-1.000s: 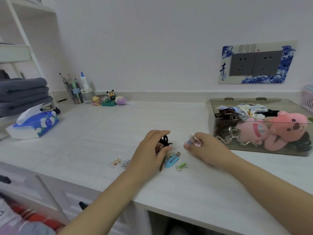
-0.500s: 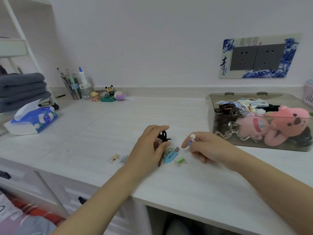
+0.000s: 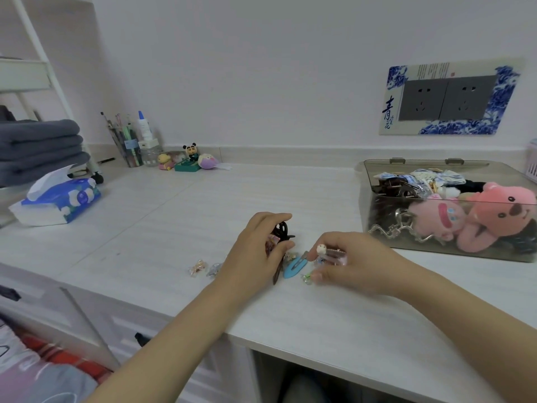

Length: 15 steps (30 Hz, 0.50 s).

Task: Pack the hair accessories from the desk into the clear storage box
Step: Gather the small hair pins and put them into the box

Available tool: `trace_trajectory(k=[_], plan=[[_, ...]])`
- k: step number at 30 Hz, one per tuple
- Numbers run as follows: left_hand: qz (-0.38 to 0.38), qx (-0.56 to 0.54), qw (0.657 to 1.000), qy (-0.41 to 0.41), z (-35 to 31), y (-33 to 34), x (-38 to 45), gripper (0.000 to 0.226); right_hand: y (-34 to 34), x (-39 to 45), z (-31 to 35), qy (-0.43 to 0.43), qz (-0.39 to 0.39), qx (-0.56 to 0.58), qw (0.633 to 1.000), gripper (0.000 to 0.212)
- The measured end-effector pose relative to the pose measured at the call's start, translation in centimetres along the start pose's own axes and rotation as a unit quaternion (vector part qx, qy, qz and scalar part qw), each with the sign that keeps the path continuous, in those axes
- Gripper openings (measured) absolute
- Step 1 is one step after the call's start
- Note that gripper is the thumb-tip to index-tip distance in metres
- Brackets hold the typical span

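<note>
My left hand (image 3: 255, 251) is closed around a bundle of hair clips, with a black claw clip (image 3: 281, 231) sticking out at the top. My right hand (image 3: 353, 261) pinches small pink clips with a white charm (image 3: 327, 253) just above the desk. Between the hands a blue snap clip (image 3: 294, 267) lies flat on the desk. A tiny green clip (image 3: 306, 278) sits under my right fingertips. Two small translucent clips (image 3: 203, 268) lie left of my left hand. The clear storage box (image 3: 366, 205) stands open at the right, holding clips, scrunchies and pink plush pieces.
A blue tissue pack (image 3: 58, 200) and folded grey towels (image 3: 37, 146) are at the far left. A pen cup (image 3: 130, 146), a glue bottle and small toy figures (image 3: 189, 159) line the back wall. The desk's front edge (image 3: 319, 341) runs just below my wrists.
My right hand has moved left and down toward the blue and green clips, still holding the pink clips. My left hand has stayed in place on its bundle.
</note>
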<state>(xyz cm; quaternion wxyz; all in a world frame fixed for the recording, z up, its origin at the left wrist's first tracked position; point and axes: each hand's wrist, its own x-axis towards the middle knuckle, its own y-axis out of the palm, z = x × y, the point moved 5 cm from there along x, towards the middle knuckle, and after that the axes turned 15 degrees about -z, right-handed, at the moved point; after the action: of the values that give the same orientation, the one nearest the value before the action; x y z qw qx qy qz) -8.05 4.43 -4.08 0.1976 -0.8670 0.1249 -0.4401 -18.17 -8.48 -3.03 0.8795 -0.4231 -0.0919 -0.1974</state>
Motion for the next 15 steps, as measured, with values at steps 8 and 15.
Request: trace_trajectory(k=[8, 15], plan=[[0.006, 0.002, 1.000, 0.003, 0.1, 0.1, 0.0, 0.039, 1.3, -0.1, 0.3, -0.058, 0.010, -0.109, 0.992, 0.021], [0.005, 0.002, 1.000, -0.002, 0.0, 0.1, 0.0, 0.038, 0.9, 0.1, 0.3, -0.073, -0.026, -0.204, 0.976, 0.021]])
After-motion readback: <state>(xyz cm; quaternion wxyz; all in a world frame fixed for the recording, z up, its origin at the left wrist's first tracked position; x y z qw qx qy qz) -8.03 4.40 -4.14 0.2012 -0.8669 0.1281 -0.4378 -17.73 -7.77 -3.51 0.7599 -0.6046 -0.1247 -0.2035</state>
